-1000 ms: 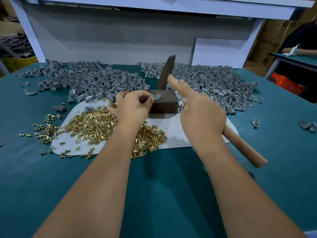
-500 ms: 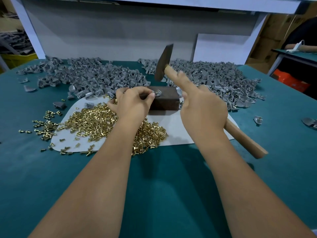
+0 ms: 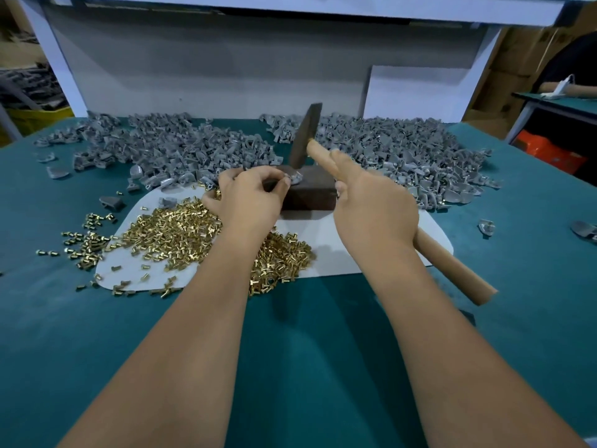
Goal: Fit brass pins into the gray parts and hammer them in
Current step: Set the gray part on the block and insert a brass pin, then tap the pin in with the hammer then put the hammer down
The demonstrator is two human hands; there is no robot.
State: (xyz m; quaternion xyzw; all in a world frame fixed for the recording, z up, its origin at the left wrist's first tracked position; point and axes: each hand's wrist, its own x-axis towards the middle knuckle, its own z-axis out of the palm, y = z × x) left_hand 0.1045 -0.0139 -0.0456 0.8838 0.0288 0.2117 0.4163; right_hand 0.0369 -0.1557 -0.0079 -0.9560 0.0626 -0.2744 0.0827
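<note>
Left hand (image 3: 250,197) pinching gray part (image 3: 295,178) on block (image 3: 310,192), right hand (image 3: 374,211) gripping raised hammer (image 3: 305,137)

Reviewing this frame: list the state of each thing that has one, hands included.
hammer: raised over the block, head off the part
right hand: grips the hammer handle
left hand: pinches the gray part
gray part: lying on the block
dark block: sits on the white mat
brass pins: loose heap on the mat, some spilled left

Right hand (image 3: 374,211) holds hammer (image 3: 305,137) above block (image 3: 310,192).
</note>
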